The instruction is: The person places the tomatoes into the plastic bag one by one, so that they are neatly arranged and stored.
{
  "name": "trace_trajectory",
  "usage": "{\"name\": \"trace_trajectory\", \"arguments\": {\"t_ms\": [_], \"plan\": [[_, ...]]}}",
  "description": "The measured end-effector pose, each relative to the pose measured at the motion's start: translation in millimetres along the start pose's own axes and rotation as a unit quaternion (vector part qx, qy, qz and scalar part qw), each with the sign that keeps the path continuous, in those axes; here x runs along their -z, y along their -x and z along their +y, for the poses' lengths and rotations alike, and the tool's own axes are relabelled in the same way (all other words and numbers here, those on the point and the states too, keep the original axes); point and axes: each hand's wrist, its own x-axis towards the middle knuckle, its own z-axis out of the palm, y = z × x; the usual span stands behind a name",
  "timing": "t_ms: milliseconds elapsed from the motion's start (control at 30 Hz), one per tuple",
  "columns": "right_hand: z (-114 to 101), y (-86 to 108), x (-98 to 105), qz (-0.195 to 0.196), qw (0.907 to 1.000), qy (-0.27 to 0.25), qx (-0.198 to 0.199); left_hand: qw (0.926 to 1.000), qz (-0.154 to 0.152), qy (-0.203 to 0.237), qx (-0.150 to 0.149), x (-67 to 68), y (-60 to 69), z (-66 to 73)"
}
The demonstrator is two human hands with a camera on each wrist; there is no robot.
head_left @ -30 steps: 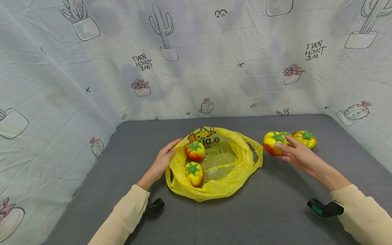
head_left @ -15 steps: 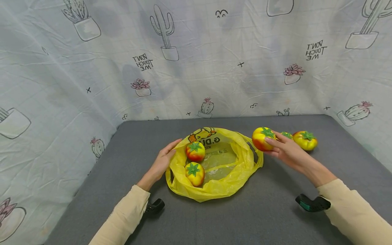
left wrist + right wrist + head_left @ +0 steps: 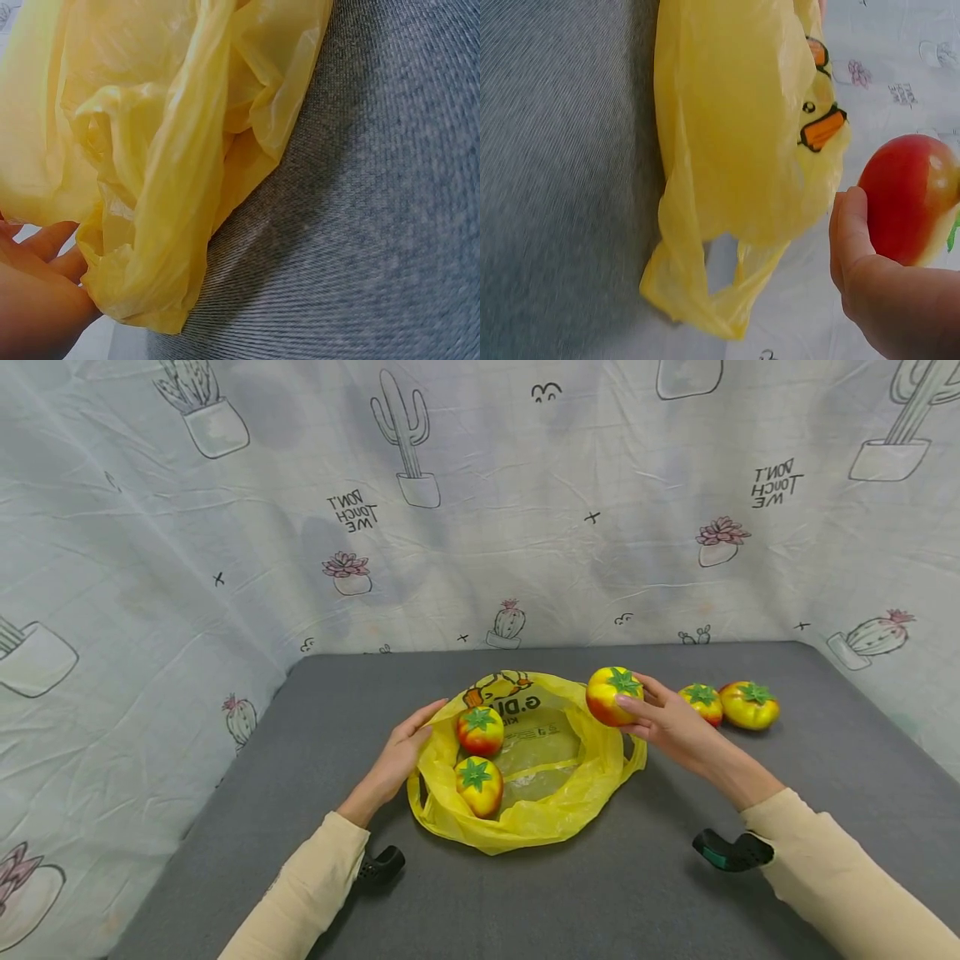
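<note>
A yellow plastic bag (image 3: 525, 835) lies with its mouth wide, two yellow-and-red tomatoes with green star-shaped tops inside: one tomato (image 3: 480, 731) behind, another tomato (image 3: 478, 787) in front. My left hand (image 3: 393, 760) rests against the bag's left side, fingers fairly straight; in the left wrist view that hand (image 3: 41, 292) is partly behind the plastic. Over the bag's right rim, my right hand (image 3: 678, 727) holds a third tomato (image 3: 613, 695) between thumb and fingers. The right wrist view shows this tomato's red underside (image 3: 904, 202), above and apart from the bag's handle.
Two more tomatoes sit on the grey table (image 3: 570, 902) to the right, one tomato (image 3: 702, 702) touching or close to the other tomato (image 3: 750, 705). A pale cloth (image 3: 480, 510) printed with cacti hangs behind and along both sides.
My right hand has moved left with the tomato, from beside the two table tomatoes to the bag's right rim. The left hand and bag have stayed in place.
</note>
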Motion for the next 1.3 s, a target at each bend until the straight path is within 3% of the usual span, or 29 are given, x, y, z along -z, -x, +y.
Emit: {"name": "trace_trajectory", "arguments": {"t_ms": [367,1000,1300], "plan": [[4.4,-14.0,-26.3,-0.017,0.9997,0.016,0.003,1.0000,0.000,-0.007,-0.006,-1.4,-1.6,3.7],[27.0,-35.7,-56.3,-0.028,0.9909,0.131,0.005,0.9997,0.021,0.007,-0.014,-2.8,-2.4,1.8],[31.2,-41.5,-70.7,0.011,0.9882,0.152,-0.012,0.9998,0.015,0.002,-0.015,-1.6,-1.0,1.8]]}}
